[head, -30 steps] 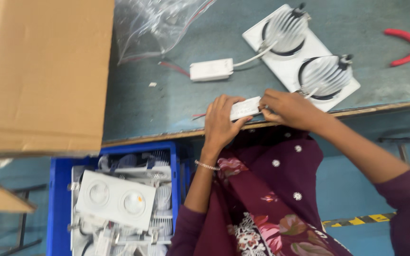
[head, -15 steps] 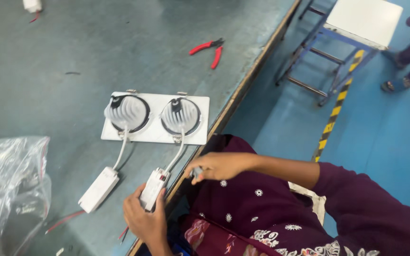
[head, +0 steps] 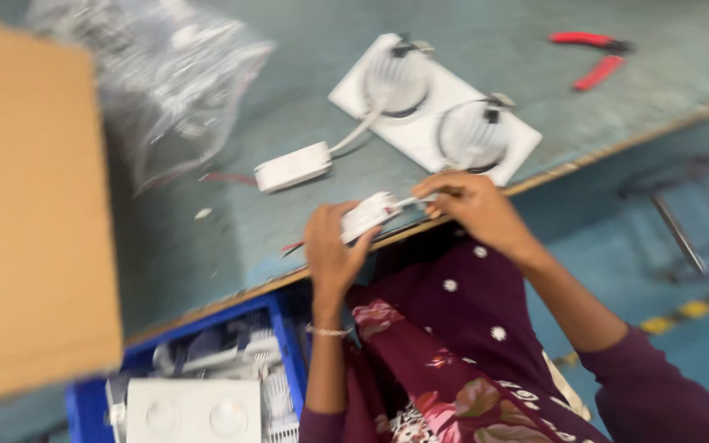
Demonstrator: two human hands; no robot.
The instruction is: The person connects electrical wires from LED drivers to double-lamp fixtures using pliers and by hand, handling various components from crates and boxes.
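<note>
The left hand (head: 330,250) grips a small white box (head: 368,216) at the bench (head: 207,246) edge; the right hand's (head: 473,205) fingers pinch its wire (head: 413,199). A hard tug could tear that wire loose, or drag the twin light (head: 435,111) off.

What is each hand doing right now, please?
Left hand: closed on the small white driver box.
Right hand: fingers pinched at the box's white cable, as far as the blur shows.

Two white driver boxes (head: 293,166) (head: 368,216), one twin-lamp fixture (head: 434,109), one red pliers (head: 588,57), one cardboard box (head: 30,221).
</note>
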